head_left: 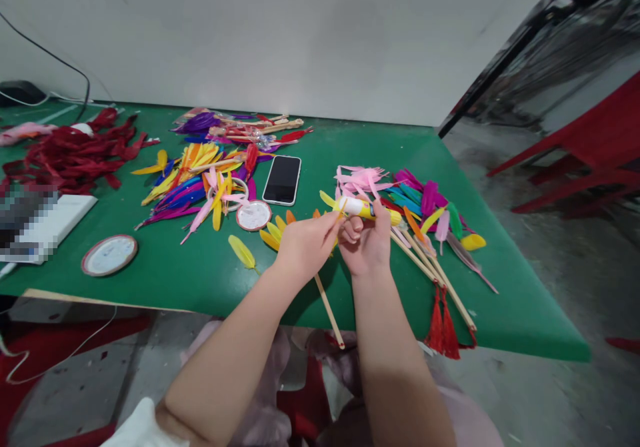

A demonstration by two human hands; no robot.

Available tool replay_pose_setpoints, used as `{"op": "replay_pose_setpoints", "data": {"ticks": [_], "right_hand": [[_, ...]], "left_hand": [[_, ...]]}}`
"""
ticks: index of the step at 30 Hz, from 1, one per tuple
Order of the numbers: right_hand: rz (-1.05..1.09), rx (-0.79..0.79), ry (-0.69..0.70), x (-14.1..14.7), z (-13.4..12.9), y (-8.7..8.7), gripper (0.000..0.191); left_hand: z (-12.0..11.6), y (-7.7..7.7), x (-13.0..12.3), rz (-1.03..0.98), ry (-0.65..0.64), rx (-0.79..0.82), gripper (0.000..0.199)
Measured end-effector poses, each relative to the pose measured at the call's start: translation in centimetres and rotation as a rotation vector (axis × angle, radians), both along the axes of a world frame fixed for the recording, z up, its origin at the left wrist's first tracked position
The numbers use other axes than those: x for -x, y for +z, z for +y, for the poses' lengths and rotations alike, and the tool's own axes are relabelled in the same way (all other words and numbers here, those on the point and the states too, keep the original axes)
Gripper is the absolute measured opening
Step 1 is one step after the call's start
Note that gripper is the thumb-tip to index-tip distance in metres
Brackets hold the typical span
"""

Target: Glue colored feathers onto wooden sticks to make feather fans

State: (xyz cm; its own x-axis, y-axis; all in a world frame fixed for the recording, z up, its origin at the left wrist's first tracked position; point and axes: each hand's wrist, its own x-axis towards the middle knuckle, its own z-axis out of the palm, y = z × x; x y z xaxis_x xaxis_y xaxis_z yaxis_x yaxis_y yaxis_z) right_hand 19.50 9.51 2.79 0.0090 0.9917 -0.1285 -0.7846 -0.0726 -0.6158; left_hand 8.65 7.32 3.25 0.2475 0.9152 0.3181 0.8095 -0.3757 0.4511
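My right hand (369, 243) is wrapped round a yellow and white glue stick (363, 207), held nearly level above the table. Close beside it, my left hand (307, 245) is closed in a pinch on a small yellow feather (327, 199), near the white end of the glue stick. Whether feather and glue touch, I cannot tell. Beneath my hands lies a thin wooden stick (329, 310) whose upper part is hidden; yellow and orange feathers (273, 233) show around my left hand. A loose yellow-green feather (243, 252) lies to the left.
Colourful feather bundles (185, 190) and a phone (283, 180) lie behind on the green table (320, 143). Two round lids or tape rolls (109, 255) and red cloth strips (75, 157) are leftward. Rightward are pink feathers (363, 179), wooden sticks (453, 293) and red tassels (443, 327).
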Motion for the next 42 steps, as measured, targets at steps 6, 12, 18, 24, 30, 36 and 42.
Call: {"op": "replay_pose_setpoints", "data": {"ticks": [6, 12, 18, 24, 30, 36, 42], "right_hand": [[0.011, 0.018, -0.012, 0.0, 0.0, 0.1, 0.021], [-0.001, 0.027, -0.018, 0.1, -0.1, 0.1, 0.021], [-0.036, 0.004, -0.013, -0.1, 0.0, -0.1, 0.023], [0.05, -0.004, -0.077, -0.8, 0.2, -0.3, 0.031], [0.055, 0.036, -0.069, -0.7, 0.1, -0.1, 0.03], [-0.028, -0.064, -0.078, -0.6, 0.1, -0.3, 0.023], [-0.27, -0.243, -0.167, -0.7, -1.0, 0.7, 0.045]], "left_hand": [[0.0, 0.0, 0.0, -0.001, 0.002, -0.003, 0.031], [0.0, 0.1, -0.1, -0.004, 0.002, 0.007, 0.032], [-0.1, 0.3, 0.0, -0.082, -0.037, 0.026, 0.03], [0.0, 0.6, 0.4, -0.662, -0.028, 0.171, 0.031], [0.0, 0.9, 0.3, -1.012, -0.169, 0.367, 0.031], [0.6, 1.1, 1.0, -0.947, -0.132, 0.285, 0.027], [1.2, 1.6, 2.7, -0.913, -0.035, 0.338, 0.042]]}}
